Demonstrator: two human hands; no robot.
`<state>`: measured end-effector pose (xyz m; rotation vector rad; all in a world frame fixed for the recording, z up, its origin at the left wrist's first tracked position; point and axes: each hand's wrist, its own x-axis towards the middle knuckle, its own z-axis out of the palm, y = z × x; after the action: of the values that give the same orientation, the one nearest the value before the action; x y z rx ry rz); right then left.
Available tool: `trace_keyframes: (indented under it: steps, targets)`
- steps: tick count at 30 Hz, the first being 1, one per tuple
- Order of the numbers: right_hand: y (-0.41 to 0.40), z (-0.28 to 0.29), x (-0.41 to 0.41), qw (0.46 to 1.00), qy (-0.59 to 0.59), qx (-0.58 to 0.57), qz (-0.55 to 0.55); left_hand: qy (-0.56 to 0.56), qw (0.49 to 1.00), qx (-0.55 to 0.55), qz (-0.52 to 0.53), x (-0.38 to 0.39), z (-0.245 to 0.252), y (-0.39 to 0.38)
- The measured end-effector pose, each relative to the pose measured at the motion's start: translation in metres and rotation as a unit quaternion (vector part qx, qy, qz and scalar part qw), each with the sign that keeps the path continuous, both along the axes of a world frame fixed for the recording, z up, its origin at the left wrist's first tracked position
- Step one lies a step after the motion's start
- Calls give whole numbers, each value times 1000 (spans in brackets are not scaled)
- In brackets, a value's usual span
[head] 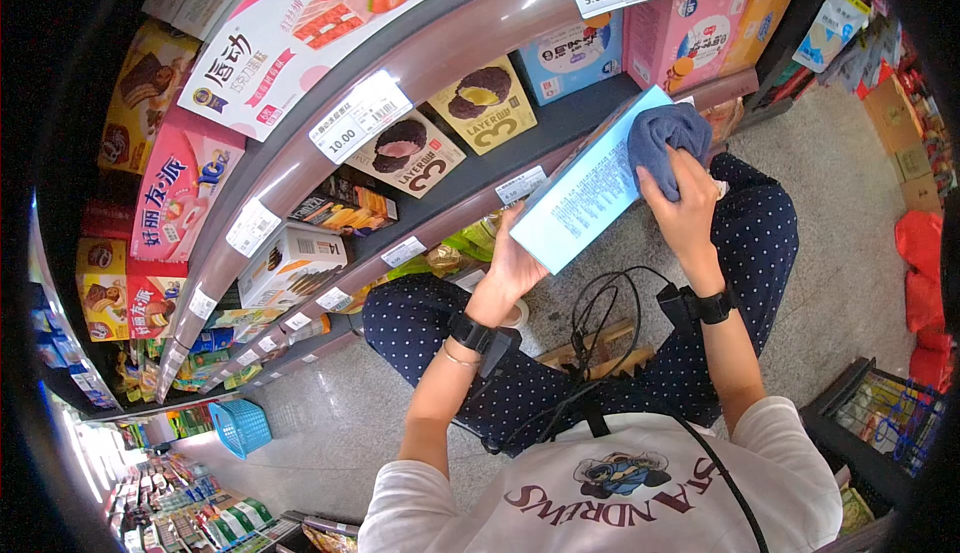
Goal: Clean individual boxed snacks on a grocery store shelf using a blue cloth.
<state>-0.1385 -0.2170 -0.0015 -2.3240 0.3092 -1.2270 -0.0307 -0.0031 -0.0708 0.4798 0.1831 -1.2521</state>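
My left hand (516, 254) grips the lower left end of a light blue cardboard box (592, 185), whose long side with printed text faces up. The box is tilted, held above my lap in front of the shelf. My right hand (684, 191) holds a bunched dark blue-grey cloth (667, 144) against the box's upper right end. Folds of the cloth cover that end. Behind the box, a blue packaged carton (574, 58) and a pink carton (686, 39) stand on the shelf.
Price tags line the shelf edge (450, 65). Cream cake boxes (484, 107) and a white snack box (292, 264) stand on the shelf. Black cables (607, 320) hang over my lap. A blue plastic basket (240, 427) sits on the floor (322, 440). Red bags (921, 275) are at right.
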Motion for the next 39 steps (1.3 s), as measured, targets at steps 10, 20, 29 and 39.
trace_keyframes:
  steps: [10, 20, 29, 39]
  targets:
    - [6, 0, 8, 1000, -25, 10, -4, -242, 960, 129, 52, -19, 14, -1]
    - [6, 3, 17, 998, -50, 40, -2, -523, 845, 111, 11, -17, 9, 13]
    - [5, 1, 25, 997, -68, 34, 6, -677, 694, 244, 15, -1, 4, 4]
    - [37, -30, 36, 993, 22, 50, 101, -521, 788, 278, 173, -7, 20, 0]
